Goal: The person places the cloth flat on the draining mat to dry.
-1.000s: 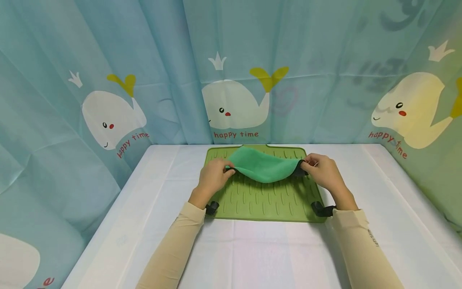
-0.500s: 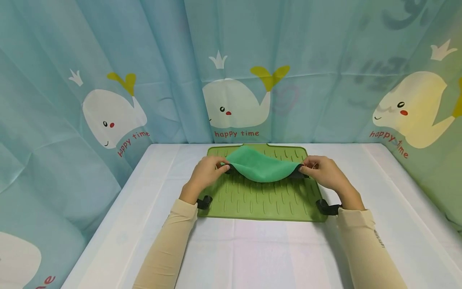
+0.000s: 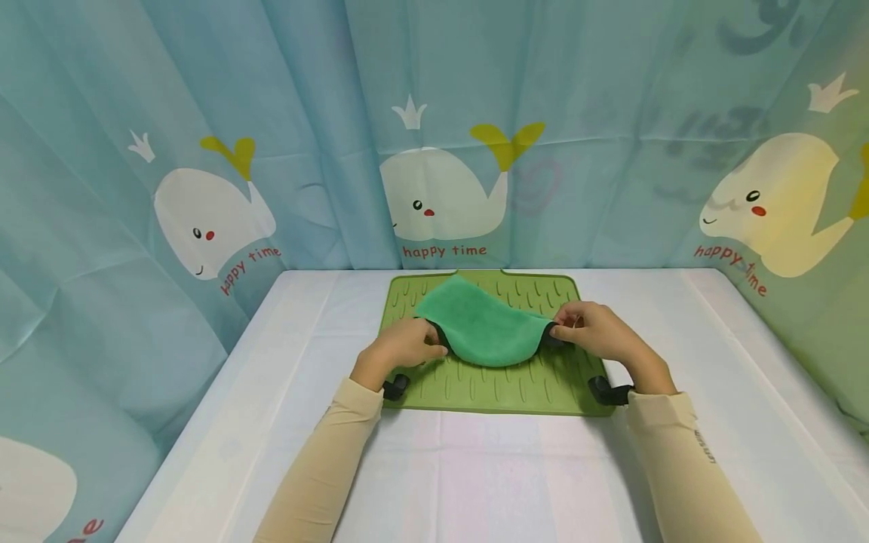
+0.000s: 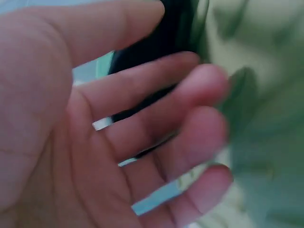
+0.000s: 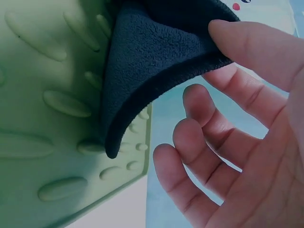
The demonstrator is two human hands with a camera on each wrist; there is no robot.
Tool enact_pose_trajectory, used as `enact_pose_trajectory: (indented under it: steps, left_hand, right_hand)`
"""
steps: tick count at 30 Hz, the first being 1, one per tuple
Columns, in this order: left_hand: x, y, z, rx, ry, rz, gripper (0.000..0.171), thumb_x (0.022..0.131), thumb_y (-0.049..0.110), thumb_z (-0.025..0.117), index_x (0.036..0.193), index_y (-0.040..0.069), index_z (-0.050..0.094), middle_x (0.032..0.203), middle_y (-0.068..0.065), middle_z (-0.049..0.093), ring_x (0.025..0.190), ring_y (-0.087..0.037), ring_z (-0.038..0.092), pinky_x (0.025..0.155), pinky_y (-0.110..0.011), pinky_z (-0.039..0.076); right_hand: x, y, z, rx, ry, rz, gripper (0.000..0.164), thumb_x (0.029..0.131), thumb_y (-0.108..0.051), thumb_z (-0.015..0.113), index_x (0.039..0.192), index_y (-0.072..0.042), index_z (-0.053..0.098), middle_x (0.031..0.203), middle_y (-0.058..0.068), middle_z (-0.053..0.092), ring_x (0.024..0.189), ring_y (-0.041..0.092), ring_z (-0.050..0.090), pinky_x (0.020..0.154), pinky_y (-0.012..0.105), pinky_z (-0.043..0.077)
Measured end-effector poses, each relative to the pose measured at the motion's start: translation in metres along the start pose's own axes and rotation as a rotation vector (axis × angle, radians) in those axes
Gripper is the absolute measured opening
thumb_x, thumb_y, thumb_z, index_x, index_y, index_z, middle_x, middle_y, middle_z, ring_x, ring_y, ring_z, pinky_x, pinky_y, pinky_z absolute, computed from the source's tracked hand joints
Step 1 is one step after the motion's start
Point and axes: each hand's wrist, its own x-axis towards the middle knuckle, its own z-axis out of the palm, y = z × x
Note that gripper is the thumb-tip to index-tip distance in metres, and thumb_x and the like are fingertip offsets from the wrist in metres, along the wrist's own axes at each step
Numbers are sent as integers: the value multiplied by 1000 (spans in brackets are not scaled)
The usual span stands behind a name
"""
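Note:
A two-sided cleaning cloth (image 3: pixel 489 324), green above and black underneath with a black hem, hangs low over a green ridged mat (image 3: pixel 489 394). My left hand (image 3: pixel 400 345) holds it by the front left edge. In the left wrist view the fingers are blurred and slightly bent, with black cloth (image 4: pixel 152 42) between thumb and index finger. My right hand (image 3: pixel 594 332) pinches the front right corner. The right wrist view shows the thumb (image 5: pixel 237 38) on the dark underside (image 5: pixel 147 47), the other fingers spread loosely below. A rear corner of the cloth lies towards the mat's back.
The mat lies on a white-covered table (image 3: pixel 326 362), near its back edge. A blue curtain (image 3: pixel 326 151) printed with whales rises right behind it and along both sides. Small black wrist devices, such as the one at the right wrist (image 3: pixel 607 391), sit over the mat's front corners.
Both hands have come down and nearer to the front, the left one more so, and the right has shifted a little left. The cloth's front edge has sunk closer to the mat.

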Motion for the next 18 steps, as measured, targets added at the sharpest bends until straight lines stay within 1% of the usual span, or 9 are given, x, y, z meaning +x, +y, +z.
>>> enact_pose_trajectory:
  steps: [2,3,4,6,9,11,12,14,18]
  left_hand:
    - [2,3,4,-37,-16,45,19,99,34,69,96,16,74,81,5,66,60,-10,52,63,-28,44]
    - [3,4,6,-57,-11,60,19,98,33,70,104,16,74,84,3,68,62,-11,54,64,-29,45]
    - [4,4,8,-74,0,68,20,98,33,71,106,15,73,84,2,67,62,-12,54,64,-30,45]
    - [6,5,11,-111,26,79,19,98,31,71,106,14,73,76,0,63,58,-13,51,60,-30,42]
    - [9,5,16,-154,63,109,16,98,29,72,96,14,73,65,1,54,55,-12,45,56,-27,37]
    - [10,5,18,-181,80,140,16,98,28,71,90,14,73,66,3,54,56,-11,44,56,-26,37]
    - [10,5,19,-197,84,153,16,98,27,71,88,14,73,67,3,57,57,-11,45,56,-25,38]
    - [11,5,19,-221,85,172,20,99,25,70,84,13,70,70,2,58,58,-10,46,57,-25,38]
    - [9,3,11,-280,97,157,24,102,23,65,81,12,61,70,1,56,57,-12,45,59,-26,39]
  right_hand:
    - [1,0,1,1,-9,3,14,99,-24,69,96,-10,68,89,5,62,76,18,51,67,34,43]
    - [1,0,2,1,-13,3,14,99,-24,69,96,-10,68,89,5,62,76,18,51,67,34,43]
    - [1,0,2,0,-16,4,14,99,-24,68,96,-10,68,89,5,62,76,19,51,67,34,42]
    - [1,0,3,-1,-17,5,14,100,-24,68,96,-10,68,88,5,61,76,19,50,66,35,42]
    - [1,-1,3,-3,-9,2,14,100,-24,68,94,-11,67,86,4,60,74,19,50,66,34,42]
    - [1,-2,2,2,-5,-9,14,99,-23,68,93,-10,67,84,4,59,73,18,49,66,34,41]
    - [1,-3,2,7,-4,-15,14,99,-22,68,93,-10,66,84,4,59,73,18,49,66,34,41]
    - [1,-5,2,19,-4,-26,14,99,-21,69,91,-10,66,82,4,58,72,17,48,65,34,41]
    - [0,-7,1,28,-3,-44,13,98,-19,70,90,-9,66,82,4,59,72,17,49,66,33,41]
